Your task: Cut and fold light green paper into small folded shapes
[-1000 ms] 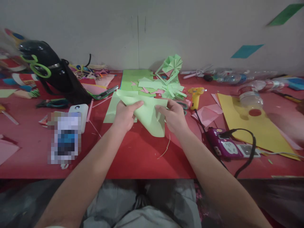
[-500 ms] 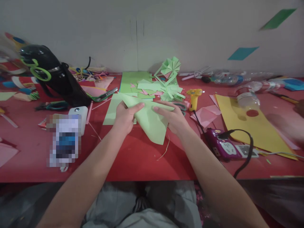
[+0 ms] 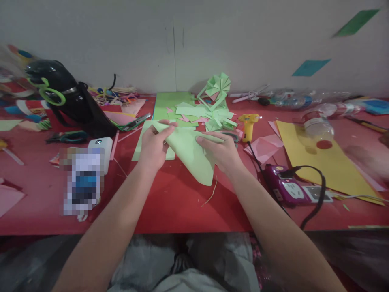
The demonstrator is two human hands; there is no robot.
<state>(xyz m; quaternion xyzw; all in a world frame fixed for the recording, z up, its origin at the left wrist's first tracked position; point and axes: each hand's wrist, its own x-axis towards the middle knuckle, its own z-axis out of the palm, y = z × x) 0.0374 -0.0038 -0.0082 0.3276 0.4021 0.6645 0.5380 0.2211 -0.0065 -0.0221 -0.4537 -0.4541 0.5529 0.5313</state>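
Both my hands hold a light green sheet of paper [image 3: 190, 156] just above the red table [image 3: 170, 202]. My left hand [image 3: 153, 146] pinches its upper left corner, fingers closed on the paper. My right hand [image 3: 220, 152] grips the right edge, thumb lying on top. The sheet is folded over and its lower corner points down toward me. Another green sheet [image 3: 141, 144] lies flat under my left hand.
Green paper scraps and a folded green paper shape [image 3: 217, 87] sit behind the hands. A yellow glue gun [image 3: 249, 123], purple power strip [image 3: 285, 186], yellow sheet [image 3: 322, 158], plastic bottle [image 3: 316, 125], black bag [image 3: 69, 97] and white box [image 3: 101, 146] surround them.
The fold has tightened: my left hand shifted up and left along the paper's top corner, and my right hand's thumb slid leftward over the sheet.
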